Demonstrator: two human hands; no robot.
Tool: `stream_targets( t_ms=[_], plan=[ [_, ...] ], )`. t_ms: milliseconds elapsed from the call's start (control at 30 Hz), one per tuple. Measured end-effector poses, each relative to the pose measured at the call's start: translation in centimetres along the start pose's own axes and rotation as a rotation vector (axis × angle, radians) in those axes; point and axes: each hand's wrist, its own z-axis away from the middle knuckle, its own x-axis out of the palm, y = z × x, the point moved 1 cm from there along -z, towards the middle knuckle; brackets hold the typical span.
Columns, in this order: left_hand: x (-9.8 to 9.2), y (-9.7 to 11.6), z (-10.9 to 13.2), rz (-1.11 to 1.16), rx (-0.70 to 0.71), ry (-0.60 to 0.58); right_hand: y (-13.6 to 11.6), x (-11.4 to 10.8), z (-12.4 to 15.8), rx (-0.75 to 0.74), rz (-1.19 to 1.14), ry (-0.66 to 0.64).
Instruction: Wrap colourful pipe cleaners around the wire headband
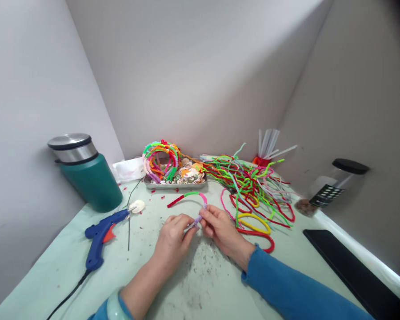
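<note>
My left hand (173,235) and my right hand (220,226) meet at the middle of the table, both pinched on one end of a curved headband (190,195) wrapped in red, green, pink and purple pipe cleaner. The band arcs away from my fingers toward the tray. A purple pipe cleaner end (197,220) sits between my fingertips.
A blue glue gun (102,235) lies at left, its nozzle by a white shell (138,206). A teal flask (86,173) stands far left. A metal tray (175,183) holds shells and wrapped headbands. Loose pipe cleaners (253,182) spread right. A jar (333,184) and a black slab (350,271) are at right.
</note>
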Motion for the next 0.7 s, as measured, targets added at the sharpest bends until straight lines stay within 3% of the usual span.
stream_targets(
  t_ms=[700],
  plan=[
    [0.05,0.20,-0.05,-0.085,0.034,-0.020,0.01,0.02,-0.01,-0.010,0.009,-0.001]
  ],
)
